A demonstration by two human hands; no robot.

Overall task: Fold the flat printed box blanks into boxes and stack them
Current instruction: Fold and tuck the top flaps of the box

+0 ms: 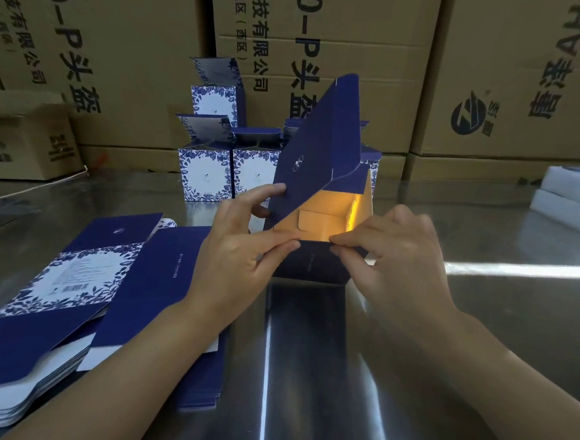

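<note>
Head | navy box (313, 264), tan inside | left hand (242, 247), right hand (395, 258): fingers pinch flaps

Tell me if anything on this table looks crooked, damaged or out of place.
Nothing looks damaged or spilled. The flat blanks on the left lie fanned and skewed, not squared. The finished boxes behind stand with top flaps open, like the box being folded.

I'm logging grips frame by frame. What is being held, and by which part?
The half-folded blue box. The left hand holds its raised lid flap's edge, thumb on the near rim; the right hand pinches that near rim.
</note>
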